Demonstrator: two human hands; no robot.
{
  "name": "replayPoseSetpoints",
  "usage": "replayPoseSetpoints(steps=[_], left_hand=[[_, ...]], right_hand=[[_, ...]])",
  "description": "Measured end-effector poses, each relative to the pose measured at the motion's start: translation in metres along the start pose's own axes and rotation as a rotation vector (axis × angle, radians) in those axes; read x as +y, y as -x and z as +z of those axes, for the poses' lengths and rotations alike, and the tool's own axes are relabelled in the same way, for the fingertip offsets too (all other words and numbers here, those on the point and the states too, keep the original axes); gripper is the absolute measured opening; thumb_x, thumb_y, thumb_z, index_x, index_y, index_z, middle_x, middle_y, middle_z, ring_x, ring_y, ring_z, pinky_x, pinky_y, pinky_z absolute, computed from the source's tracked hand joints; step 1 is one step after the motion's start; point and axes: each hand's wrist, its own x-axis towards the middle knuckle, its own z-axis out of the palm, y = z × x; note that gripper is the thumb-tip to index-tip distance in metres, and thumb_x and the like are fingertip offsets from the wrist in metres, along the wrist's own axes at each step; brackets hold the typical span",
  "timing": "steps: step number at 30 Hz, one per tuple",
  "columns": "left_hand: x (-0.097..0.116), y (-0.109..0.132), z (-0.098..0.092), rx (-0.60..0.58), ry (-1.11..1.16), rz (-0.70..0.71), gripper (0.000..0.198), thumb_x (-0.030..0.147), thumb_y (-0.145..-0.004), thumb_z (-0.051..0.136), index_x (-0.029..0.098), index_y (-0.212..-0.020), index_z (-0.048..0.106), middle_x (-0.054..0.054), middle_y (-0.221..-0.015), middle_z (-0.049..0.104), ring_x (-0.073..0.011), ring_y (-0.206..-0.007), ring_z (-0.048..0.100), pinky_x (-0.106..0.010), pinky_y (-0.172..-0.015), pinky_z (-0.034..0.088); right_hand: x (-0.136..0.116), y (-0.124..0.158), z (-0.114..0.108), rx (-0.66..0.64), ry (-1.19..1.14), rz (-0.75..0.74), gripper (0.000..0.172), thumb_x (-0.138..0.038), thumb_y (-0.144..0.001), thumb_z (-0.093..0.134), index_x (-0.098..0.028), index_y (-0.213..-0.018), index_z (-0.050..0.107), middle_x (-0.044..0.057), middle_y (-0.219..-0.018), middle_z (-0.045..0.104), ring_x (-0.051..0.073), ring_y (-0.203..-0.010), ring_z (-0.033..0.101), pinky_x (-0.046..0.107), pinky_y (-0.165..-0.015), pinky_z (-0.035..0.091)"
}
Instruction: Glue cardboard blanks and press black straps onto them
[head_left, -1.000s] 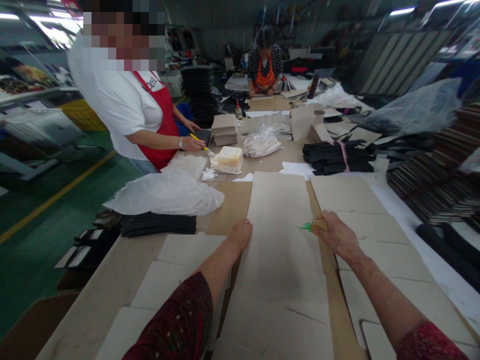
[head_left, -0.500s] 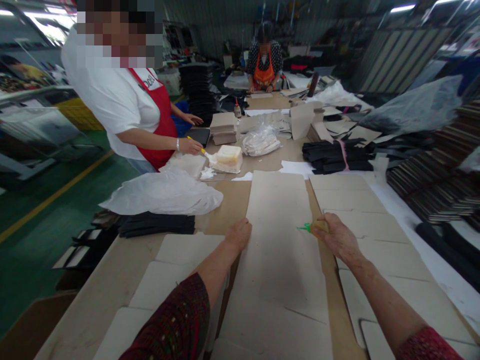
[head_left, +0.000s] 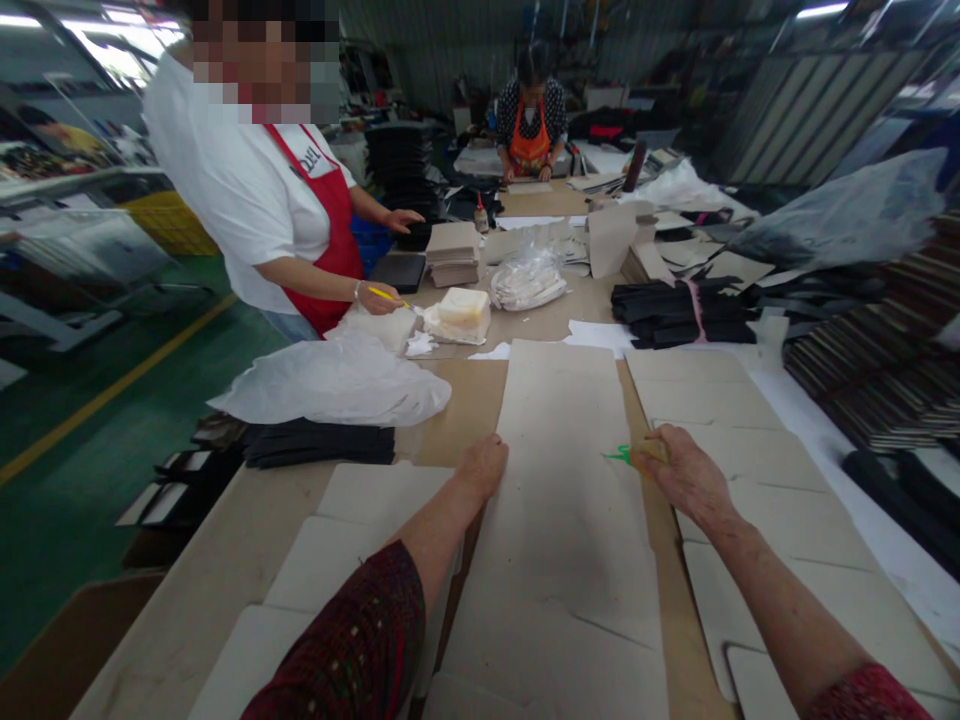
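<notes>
A long strip of overlapping grey cardboard sheets (head_left: 566,440) runs up the middle of the table in front of me. My left hand (head_left: 484,468) is closed at the strip's left edge, its fingers curled against the board; the fingertips are partly hidden. On the other side, my right hand (head_left: 691,475) wraps round a small yellowish squeeze bottle (head_left: 646,452), probably of glue. Its green nozzle (head_left: 619,454) points left over the strip's right part. I cannot tell whether the tip touches the board.
More cardboard lies in rows at left (head_left: 330,560) and right (head_left: 750,440). A plastic bag (head_left: 337,385) covers black strips (head_left: 322,446). Across the table, a co-worker in a red apron (head_left: 330,240) holds a yellow-handled brush (head_left: 386,296) by a white tub (head_left: 457,316). Another person works farther back.
The whole view has shifted slightly to the right. Both my hands keep nearly the same places on the board. The co-worker's brush handle now lies flatter.
</notes>
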Motion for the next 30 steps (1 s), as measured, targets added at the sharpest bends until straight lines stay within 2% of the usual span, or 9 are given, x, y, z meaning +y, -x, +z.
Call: replayPoseSetpoints(steps=[4, 9, 14, 19, 24, 30], left_hand=[[0.002, -0.002, 0.000, 0.027, -0.020, -0.022, 0.027, 0.005, -0.092, 0.049, 0.013, -0.114, 0.063, -0.011, -0.122, 0.063, -0.0225, -0.118, 0.059, -0.039, -0.101, 0.050], [0.002, -0.004, 0.002, 0.026, -0.036, -0.025, 0.028, 0.005, -0.090, 0.048, 0.015, -0.107, 0.067, -0.011, -0.115, 0.063, -0.0210, -0.109, 0.063, -0.034, -0.095, 0.053], [0.001, -0.002, 0.004, 0.052, -0.035, -0.020, 0.027, 0.009, -0.091, 0.046, 0.015, -0.108, 0.066, -0.012, -0.118, 0.061, -0.0228, -0.111, 0.061, -0.035, -0.095, 0.052], [0.000, -0.001, 0.007, 0.071, -0.019, -0.024, 0.029, 0.009, -0.092, 0.044, 0.016, -0.109, 0.065, -0.011, -0.121, 0.058, -0.0224, -0.112, 0.059, -0.034, -0.095, 0.052], [-0.001, -0.003, 0.008, 0.061, 0.001, -0.021, 0.027, 0.010, -0.092, 0.045, 0.017, -0.110, 0.064, -0.012, -0.125, 0.057, -0.0230, -0.116, 0.057, -0.034, -0.099, 0.050], [-0.002, -0.001, 0.008, 0.059, 0.013, -0.034, 0.027, 0.012, -0.093, 0.044, 0.017, -0.113, 0.062, -0.013, -0.129, 0.054, -0.0240, -0.120, 0.055, -0.037, -0.101, 0.049]], right_hand=[[-0.015, 0.000, 0.013, 0.065, -0.287, 0.082, 0.035, -0.054, -0.077, 0.063, -0.024, -0.097, 0.059, 0.002, -0.088, 0.064, 0.022, -0.078, 0.058, 0.033, -0.067, 0.042], [-0.056, -0.001, 0.038, 0.025, -0.401, -0.034, 0.037, -0.053, -0.077, 0.064, -0.023, -0.097, 0.060, 0.003, -0.083, 0.064, 0.022, -0.075, 0.058, 0.033, -0.066, 0.042], [-0.089, -0.009, 0.060, -0.037, -0.316, -0.161, 0.034, -0.053, -0.081, 0.060, -0.024, -0.098, 0.057, 0.003, -0.091, 0.062, 0.019, -0.074, 0.055, 0.031, -0.064, 0.038], [-0.101, -0.021, 0.075, -0.054, -0.193, -0.234, 0.025, -0.047, -0.084, 0.059, -0.025, -0.096, 0.056, 0.002, -0.096, 0.058, 0.018, -0.077, 0.054, 0.030, -0.063, 0.035], [-0.110, -0.023, 0.074, -0.093, -0.078, -0.299, 0.017, -0.039, -0.089, 0.055, -0.025, -0.097, 0.055, 0.002, -0.100, 0.056, 0.017, -0.078, 0.054, 0.029, -0.061, 0.032], [-0.123, -0.023, 0.065, -0.078, 0.108, -0.415, 0.011, -0.035, -0.093, 0.053, -0.024, -0.096, 0.052, 0.003, -0.100, 0.054, 0.016, -0.078, 0.052, 0.028, -0.060, 0.027]])
